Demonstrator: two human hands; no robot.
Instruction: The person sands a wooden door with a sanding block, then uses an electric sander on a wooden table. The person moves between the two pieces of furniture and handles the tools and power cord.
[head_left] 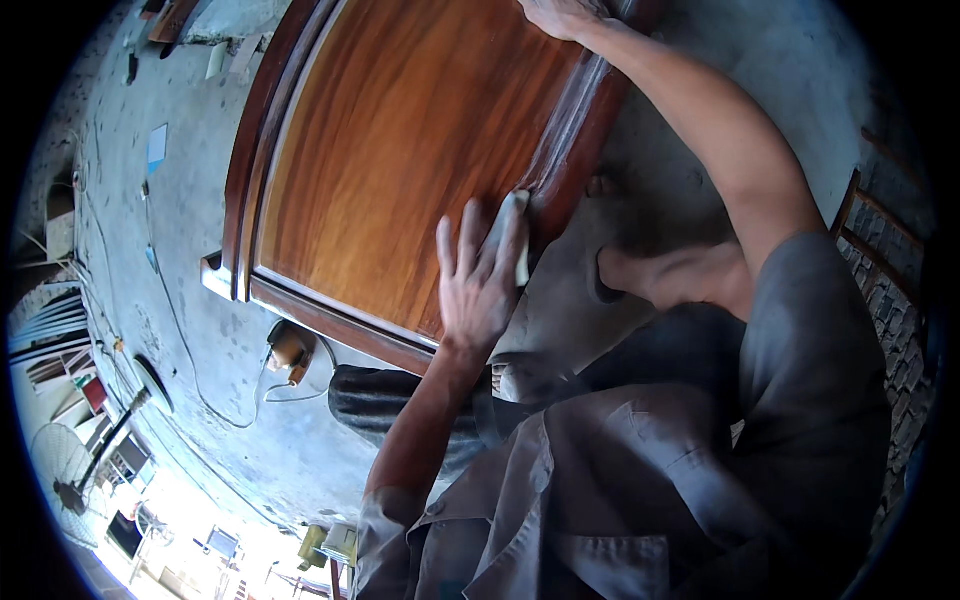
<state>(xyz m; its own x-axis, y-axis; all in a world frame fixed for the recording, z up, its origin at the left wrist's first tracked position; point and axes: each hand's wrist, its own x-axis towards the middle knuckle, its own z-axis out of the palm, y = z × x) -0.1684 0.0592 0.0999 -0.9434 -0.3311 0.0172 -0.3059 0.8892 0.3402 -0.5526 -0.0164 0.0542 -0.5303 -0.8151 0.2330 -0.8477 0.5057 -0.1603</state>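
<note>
Here, a pale pad (522, 245) is held under the outstretched, slightly spread fingers of the left hand (478, 285), pressed to the lower right part of a framed wooden panel (400, 160), beside its moulded right edge (565, 130). The right hand (565, 15) is laid at the panel's upper right edge; it is partly cut off by the border of the view, so whether anything is gripped there cannot be told. The upper middle of the view is filled by the panel, its streaked orange-brown face bordered by darker reddish-brown moulding. Below its lower left edge, a corded power tool (288, 348) is seen on the grey concrete floor (310, 455). Farther left, a pedestal fan (70, 490) is seen.
</note>
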